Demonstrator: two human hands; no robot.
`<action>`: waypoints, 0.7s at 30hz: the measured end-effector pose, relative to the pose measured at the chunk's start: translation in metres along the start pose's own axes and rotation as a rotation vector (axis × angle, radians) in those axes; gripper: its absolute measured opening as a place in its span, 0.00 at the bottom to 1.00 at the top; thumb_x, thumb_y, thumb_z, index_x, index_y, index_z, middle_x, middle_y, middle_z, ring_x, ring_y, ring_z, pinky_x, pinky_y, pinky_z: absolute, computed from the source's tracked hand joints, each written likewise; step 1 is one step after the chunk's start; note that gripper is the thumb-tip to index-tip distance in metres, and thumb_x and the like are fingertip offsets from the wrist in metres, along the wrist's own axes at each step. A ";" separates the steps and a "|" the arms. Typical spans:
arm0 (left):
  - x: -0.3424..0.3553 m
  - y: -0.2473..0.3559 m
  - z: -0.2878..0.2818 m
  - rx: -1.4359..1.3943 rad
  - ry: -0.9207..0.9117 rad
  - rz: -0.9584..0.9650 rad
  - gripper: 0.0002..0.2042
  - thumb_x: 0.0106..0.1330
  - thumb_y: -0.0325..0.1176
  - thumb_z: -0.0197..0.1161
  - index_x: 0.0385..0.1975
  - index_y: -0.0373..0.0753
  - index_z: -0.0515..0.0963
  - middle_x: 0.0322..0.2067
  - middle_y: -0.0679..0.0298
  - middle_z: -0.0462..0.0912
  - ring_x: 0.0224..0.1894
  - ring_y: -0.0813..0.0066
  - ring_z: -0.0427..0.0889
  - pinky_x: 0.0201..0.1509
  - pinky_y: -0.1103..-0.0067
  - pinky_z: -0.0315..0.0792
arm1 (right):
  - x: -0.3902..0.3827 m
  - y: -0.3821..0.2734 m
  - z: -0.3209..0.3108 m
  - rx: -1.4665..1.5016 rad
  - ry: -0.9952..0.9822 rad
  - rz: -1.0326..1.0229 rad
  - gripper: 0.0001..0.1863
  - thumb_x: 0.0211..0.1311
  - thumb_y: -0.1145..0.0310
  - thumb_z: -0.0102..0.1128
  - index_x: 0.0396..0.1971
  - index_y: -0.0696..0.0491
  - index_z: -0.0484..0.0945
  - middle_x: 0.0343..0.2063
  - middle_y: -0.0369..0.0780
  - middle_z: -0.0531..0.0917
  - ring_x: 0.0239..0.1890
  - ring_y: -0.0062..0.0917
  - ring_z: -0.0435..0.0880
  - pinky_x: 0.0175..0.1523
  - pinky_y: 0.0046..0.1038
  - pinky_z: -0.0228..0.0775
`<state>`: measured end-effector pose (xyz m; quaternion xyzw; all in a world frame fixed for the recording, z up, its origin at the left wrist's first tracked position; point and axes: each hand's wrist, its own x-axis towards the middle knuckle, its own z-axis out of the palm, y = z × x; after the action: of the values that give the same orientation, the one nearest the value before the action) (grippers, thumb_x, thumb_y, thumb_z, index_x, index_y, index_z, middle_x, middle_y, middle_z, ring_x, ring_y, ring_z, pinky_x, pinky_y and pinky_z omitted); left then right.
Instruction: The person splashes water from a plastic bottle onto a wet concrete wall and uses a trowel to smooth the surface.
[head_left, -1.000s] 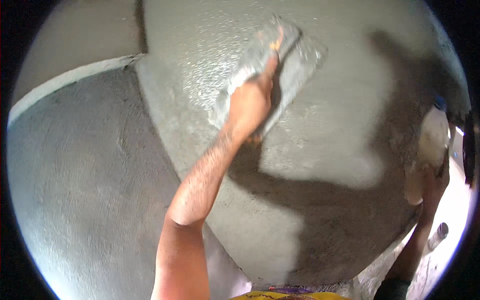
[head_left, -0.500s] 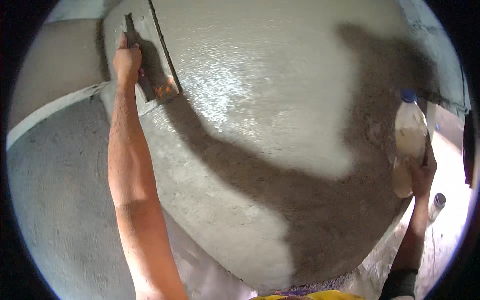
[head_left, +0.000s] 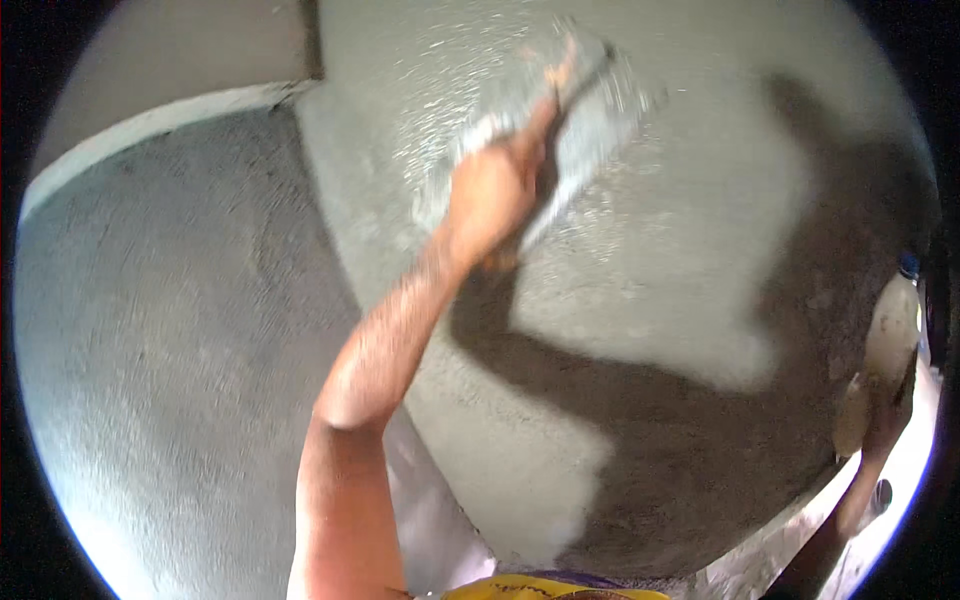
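My left hand (head_left: 492, 195) is wrapped round the handle of a plastering trowel (head_left: 592, 135). Motion smears the trowel's flat metal blade, which lies against the wet grey plaster wall (head_left: 690, 270). Far to the right, my right hand (head_left: 885, 412) grips a clear plastic bottle (head_left: 893, 325) by its lower part. The bottle has a blue cap and cloudy, pale contents, and it tilts slightly with the cap upward. Shade covers most of the right hand, and its fingers show only in part.
A rougher grey wall (head_left: 180, 320) meets the wet one at a corner on the left, topped by a pale ledge (head_left: 165, 122). Yellow cloth (head_left: 540, 588) shows at the lower edge. Below my right hand is a small dark round opening (head_left: 882, 496). My shadow falls across the plaster.
My left hand has swept the trowel from the upper left toward the middle of the view, and the blade has turned. The view has shifted, leaving the bottle and right hand nearer the right rim.
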<state>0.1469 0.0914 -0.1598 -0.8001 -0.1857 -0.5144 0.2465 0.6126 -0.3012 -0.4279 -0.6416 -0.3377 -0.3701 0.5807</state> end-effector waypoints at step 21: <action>-0.460 0.038 -0.043 -0.161 -0.165 -0.944 0.29 0.71 0.31 0.61 0.71 0.53 0.64 0.40 0.42 0.83 0.41 0.46 0.86 0.44 0.66 0.79 | 0.057 -0.479 0.169 -0.176 -0.901 -0.661 0.42 0.54 0.73 0.69 0.71 0.47 0.64 0.58 0.51 0.78 0.60 0.42 0.77 0.66 0.42 0.69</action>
<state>-0.0482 0.0155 -0.5732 -0.6831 -0.5068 -0.5177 -0.0919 0.2410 -0.0860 -0.1501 -0.6425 -0.7029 -0.2487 0.1766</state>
